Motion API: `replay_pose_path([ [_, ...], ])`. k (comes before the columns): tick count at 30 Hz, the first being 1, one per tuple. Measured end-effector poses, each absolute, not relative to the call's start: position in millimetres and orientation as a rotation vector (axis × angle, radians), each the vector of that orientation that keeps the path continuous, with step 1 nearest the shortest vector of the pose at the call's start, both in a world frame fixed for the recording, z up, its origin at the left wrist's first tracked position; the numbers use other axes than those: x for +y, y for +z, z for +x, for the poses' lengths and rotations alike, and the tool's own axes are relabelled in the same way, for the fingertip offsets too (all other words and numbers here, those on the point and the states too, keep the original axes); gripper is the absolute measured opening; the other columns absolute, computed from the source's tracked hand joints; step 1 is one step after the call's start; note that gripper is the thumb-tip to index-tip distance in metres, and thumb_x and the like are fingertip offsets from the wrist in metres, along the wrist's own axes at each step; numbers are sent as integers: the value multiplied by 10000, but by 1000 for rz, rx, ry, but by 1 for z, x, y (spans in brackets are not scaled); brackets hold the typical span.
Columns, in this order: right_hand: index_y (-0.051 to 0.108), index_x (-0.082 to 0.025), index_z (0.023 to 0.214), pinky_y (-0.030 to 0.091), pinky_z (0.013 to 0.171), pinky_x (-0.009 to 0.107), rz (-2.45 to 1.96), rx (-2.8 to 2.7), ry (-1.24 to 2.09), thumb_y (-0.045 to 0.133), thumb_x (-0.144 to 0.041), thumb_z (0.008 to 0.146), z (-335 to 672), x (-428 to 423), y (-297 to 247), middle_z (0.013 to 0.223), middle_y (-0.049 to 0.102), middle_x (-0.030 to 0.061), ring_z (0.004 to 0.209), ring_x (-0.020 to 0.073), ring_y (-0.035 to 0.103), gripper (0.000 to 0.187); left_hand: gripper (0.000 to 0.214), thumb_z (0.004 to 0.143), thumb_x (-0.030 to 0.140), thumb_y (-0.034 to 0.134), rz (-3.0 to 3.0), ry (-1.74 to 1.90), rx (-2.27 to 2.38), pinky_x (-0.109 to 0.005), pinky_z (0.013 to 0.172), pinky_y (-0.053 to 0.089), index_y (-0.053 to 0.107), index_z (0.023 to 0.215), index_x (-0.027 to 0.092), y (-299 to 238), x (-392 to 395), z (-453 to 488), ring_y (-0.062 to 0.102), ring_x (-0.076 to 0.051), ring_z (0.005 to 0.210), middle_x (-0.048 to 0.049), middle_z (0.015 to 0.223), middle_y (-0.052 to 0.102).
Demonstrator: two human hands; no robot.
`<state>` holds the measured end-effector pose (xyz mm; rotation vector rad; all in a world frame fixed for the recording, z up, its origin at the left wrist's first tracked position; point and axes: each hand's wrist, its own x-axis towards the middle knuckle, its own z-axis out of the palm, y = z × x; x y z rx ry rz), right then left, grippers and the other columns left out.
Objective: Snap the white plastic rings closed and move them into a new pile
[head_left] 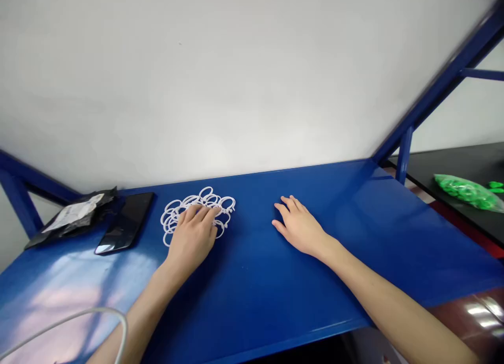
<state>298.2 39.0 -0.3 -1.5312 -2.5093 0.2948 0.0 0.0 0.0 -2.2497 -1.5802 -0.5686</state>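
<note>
A loose pile of white plastic rings [172, 217], some with a small tab like curtain rings, lies on the blue table [252, 295]. Over the pile rests my left hand [196, 230], palm down with its fingers slightly bent and a little apart; the rings beneath it are partly hidden. No ring is seen lifted. To the right, my right hand [299, 227] lies flat on the table, fingers spread, holding nothing and apart from the rings.
Left of the rings lie a black phone [128, 222] and a black plastic package [74, 217] with a white label. A white cable [79, 315] crosses the lower left. Blue frame bars flank the table. Beyond the right side, a bag of green pieces [468, 193] sits on a black surface.
</note>
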Motion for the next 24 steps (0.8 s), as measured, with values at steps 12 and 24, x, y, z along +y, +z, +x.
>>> replay_pose_path([
  [12, 547, -96, 1462, 325, 1211, 629, -1532, -2505, 311, 506, -377, 1030, 294, 36, 3, 1577, 439, 240, 1514, 427, 320, 517, 173, 992, 165, 555, -2169, -636, -1455, -418, 821, 433, 681, 1106, 198, 7, -2, 4, 621, -289, 928, -61, 935, 771],
  [24, 596, -181, 1192, 596, 837, 354, -707, -2224, 522, 585, -273, 1010, 258, -13, 12, 1149, 696, 112, 1001, 220, 705, 204, 84, 972, 158, 551, -2806, -1334, -1605, -228, 698, 529, 581, 962, 236, 12, -39, 53, 664, -117, 756, 24, 868, 680],
])
